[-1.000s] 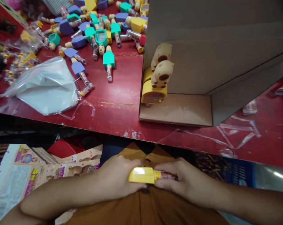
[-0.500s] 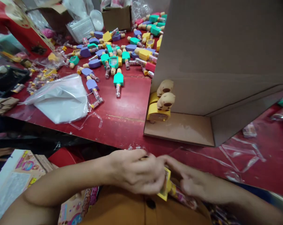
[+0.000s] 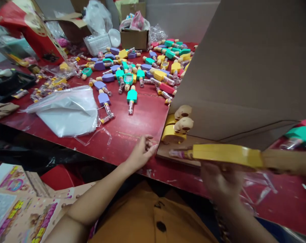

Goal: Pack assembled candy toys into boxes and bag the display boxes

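My right hand (image 3: 222, 180) grips a yellow toy (image 3: 226, 155), held level in front of the cardboard box (image 3: 244, 81). A clear tube of candies (image 3: 180, 153) points left from the toy, and its tan end, smeared by motion, points right. My left hand (image 3: 144, 152) is beside the box's lower left corner, fingers loosely bent and apart, holding nothing I can see. Inside the box at its left side, two yellow toys (image 3: 173, 133) with tan animal heads (image 3: 184, 125) stand one behind the other.
Many purple, green, yellow and red toys with candy tubes lie across the red table (image 3: 127, 131). A clear plastic bag (image 3: 69, 113) lies front left. Printed cartons (image 3: 26, 212) are stacked low at left. A small carton (image 3: 135, 39) stands at the back.
My hands were together at my lap around the yellow toy. The right has lifted it up and right to the box; the left has let go and moved to the box's left corner.
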The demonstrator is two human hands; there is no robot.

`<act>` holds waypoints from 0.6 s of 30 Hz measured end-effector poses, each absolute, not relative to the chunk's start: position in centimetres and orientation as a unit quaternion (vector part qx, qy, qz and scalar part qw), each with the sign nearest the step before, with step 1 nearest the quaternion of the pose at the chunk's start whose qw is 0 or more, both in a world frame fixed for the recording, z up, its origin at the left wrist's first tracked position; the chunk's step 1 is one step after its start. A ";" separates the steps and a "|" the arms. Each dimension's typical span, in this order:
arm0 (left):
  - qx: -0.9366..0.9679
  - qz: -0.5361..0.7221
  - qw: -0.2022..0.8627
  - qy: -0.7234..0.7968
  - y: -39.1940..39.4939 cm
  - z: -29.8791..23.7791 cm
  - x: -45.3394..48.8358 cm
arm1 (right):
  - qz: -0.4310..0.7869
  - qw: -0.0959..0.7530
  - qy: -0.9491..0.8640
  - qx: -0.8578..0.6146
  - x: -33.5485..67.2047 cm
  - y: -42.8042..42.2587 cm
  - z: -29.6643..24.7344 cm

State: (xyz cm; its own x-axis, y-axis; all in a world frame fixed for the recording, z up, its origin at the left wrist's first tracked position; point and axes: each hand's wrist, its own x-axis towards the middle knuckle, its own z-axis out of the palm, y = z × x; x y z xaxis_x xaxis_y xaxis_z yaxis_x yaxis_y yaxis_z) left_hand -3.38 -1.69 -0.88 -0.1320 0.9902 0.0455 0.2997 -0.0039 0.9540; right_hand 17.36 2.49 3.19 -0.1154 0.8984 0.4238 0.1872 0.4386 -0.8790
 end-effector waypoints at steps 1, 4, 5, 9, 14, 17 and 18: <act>0.545 0.451 0.387 0.591 -1.8 -1.2 -3.1 | 0.314 0.519 -0.696 -0.384 16.8 2.6 3.0; 0.551 0.429 0.400 0.593 -2.3 -1.5 -2.6 | 0.238 0.459 -0.799 -0.307 15.7 3.0 3.4; 0.552 0.423 0.400 0.597 -2.5 -1.5 -2.5 | 0.212 0.435 -0.828 -0.283 15.5 3.1 3.8; 0.557 0.405 0.398 0.607 -2.6 -1.3 -2.4 | 0.155 0.393 -0.873 -0.243 15.2 3.4 5.4; 0.579 0.395 0.378 0.605 -2.5 -1.3 -2.4 | 0.170 0.378 -0.875 -0.249 14.6 3.4 6.1; 0.590 0.392 0.363 0.605 -2.5 -1.3 -2.5 | 0.197 0.371 -0.875 -0.240 14.6 3.4 5.7; 0.594 0.391 0.357 0.606 -2.5 -1.3 -2.5 | 0.208 0.372 -0.871 -0.246 14.7 3.4 5.4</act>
